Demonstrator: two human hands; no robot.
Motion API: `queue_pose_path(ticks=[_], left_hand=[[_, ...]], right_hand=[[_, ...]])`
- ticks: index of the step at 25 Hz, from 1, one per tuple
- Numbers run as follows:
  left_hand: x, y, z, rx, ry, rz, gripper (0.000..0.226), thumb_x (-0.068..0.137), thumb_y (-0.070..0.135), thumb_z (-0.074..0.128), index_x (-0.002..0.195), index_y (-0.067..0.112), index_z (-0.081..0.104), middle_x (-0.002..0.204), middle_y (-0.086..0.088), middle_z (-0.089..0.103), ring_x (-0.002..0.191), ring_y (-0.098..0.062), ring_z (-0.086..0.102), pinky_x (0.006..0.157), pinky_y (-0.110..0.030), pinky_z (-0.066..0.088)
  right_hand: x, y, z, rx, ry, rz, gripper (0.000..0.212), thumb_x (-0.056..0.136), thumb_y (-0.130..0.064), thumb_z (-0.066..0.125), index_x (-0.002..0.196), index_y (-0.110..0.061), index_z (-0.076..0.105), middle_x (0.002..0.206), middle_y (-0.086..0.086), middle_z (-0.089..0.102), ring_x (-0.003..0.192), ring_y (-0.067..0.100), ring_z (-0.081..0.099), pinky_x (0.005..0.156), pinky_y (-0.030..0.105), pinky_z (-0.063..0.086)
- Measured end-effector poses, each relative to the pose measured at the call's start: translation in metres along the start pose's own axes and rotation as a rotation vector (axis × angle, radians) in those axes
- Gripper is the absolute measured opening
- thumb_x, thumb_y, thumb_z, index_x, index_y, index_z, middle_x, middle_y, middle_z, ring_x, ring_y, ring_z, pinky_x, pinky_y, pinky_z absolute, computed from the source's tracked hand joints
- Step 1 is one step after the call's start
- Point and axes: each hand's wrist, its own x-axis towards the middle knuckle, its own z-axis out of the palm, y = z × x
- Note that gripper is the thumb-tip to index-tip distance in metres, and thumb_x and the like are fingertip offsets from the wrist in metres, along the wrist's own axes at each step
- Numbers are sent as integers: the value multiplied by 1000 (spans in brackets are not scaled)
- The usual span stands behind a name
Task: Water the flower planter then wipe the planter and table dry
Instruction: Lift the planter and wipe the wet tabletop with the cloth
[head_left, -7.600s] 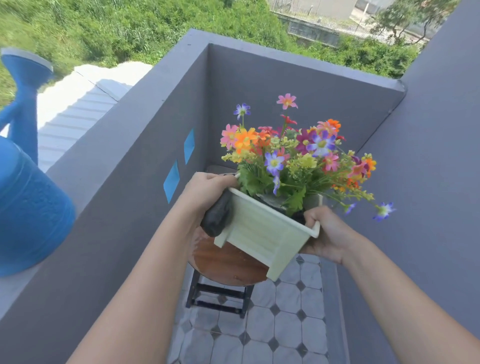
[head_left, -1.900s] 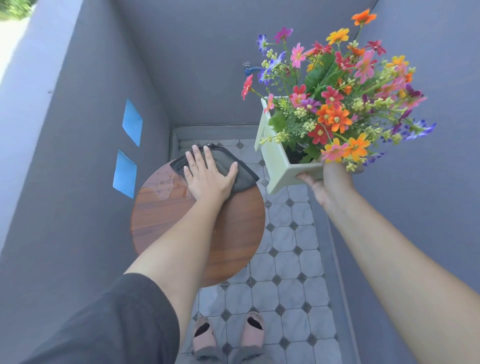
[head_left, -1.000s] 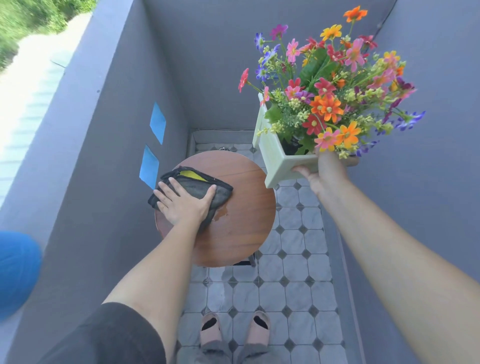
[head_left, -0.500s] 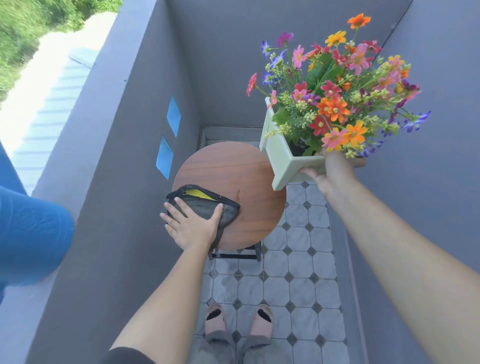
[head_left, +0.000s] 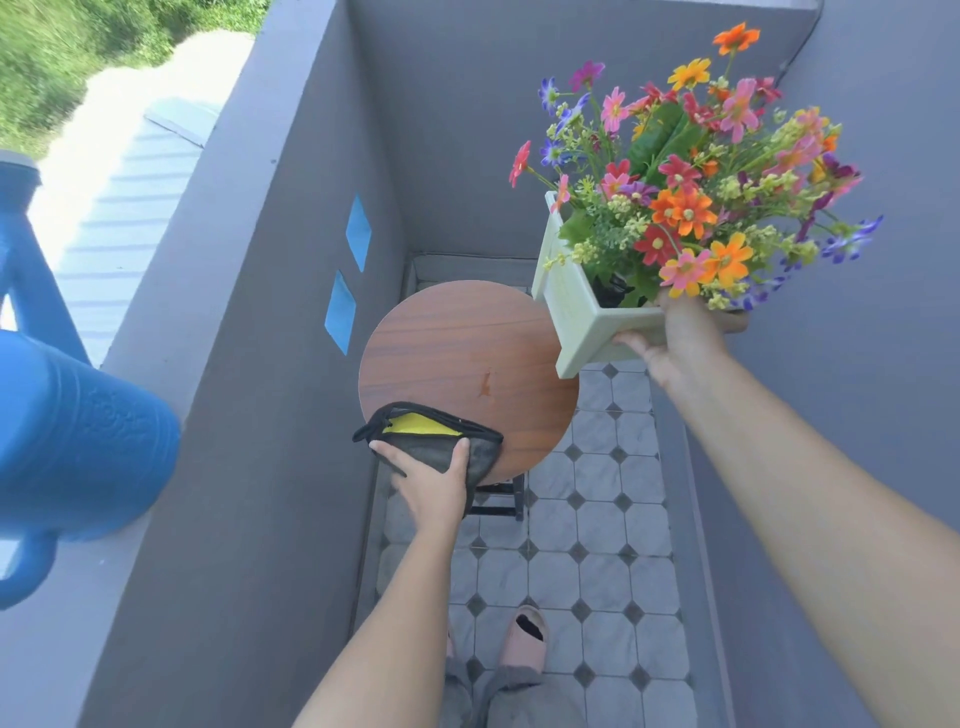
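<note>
left hand pressed flat on the limp cloth at the near edge of the table, right hand gripping the planter under its base, aloft and tilted by the right rim; likely stiff, top-heavy, slick if wet.

Home balcony, grey parapet walls, tiled floor, greenery beyond

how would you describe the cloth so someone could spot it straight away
Find the round wooden table in the narrow grey-walled corner. At its near edge, under the left hand, lies the cloth. It is dark grey and folded, with yellow showing inside; the planter is held clear of the table by the right hand.
</note>
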Motion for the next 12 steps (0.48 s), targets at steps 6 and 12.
queue_pose_path(ticks=[6,12], left_hand=[[-10,-7,-4,76,-2,-100,91,85,42,63,148,3,10,141,-27,43,131,-38,39,104,-43,36],[-13,-28,-48,283,-171,-124,41,77,31,74,106,6,59,113,-16,65,95,-28,59,77,-32,46]], right_hand=[[-6,-3,-4,-8,18,4,6,90,-7,52,95,-8,49,118,9,40,116,24,47,74,47,59],[-10,0,-9,36,34,24,18,90,-6,50,76,-12,41,103,8,41,111,23,45,84,44,56]])
